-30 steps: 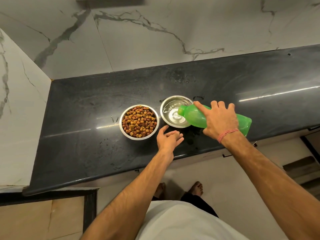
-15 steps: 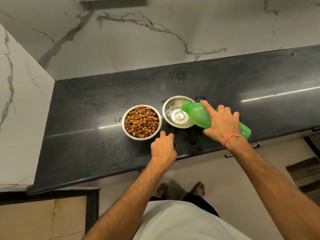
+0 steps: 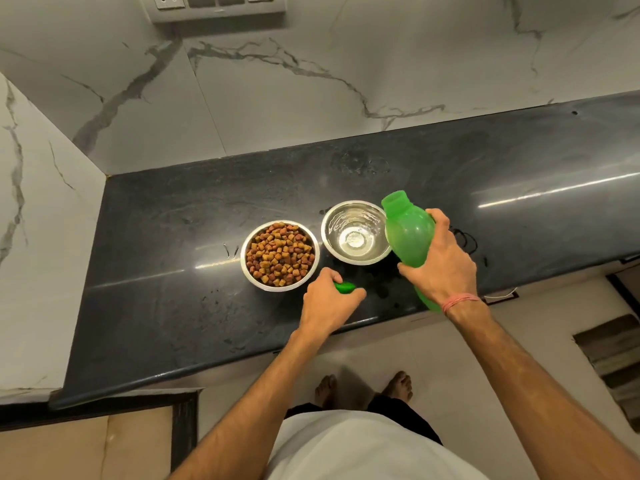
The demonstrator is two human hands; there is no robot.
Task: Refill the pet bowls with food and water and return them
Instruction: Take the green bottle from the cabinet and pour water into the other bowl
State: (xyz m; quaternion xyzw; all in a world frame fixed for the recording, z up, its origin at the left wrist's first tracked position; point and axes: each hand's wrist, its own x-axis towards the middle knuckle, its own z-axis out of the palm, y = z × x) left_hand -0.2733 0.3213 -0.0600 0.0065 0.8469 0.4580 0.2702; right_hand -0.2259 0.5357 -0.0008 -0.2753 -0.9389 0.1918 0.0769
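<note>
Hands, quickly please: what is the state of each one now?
Left hand: closed on the green bottle cap.
Right hand: closed on the open green bottle.

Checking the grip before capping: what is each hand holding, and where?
Right hand grips the green bottle around its body. Left hand closes over the green cap.

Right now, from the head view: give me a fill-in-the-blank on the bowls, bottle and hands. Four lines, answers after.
1. The steel bowl on the left is full of brown ____.
2. The right hand grips a green bottle whose open mouth is tilted up, beside the bowl that holds ____.
3. The left hand is closed on the small green ____ near the counter edge.
4. Both bowls rest on a ____ counter, the second bowl to the right of the first.

Missing words: kibble; water; cap; black
</note>
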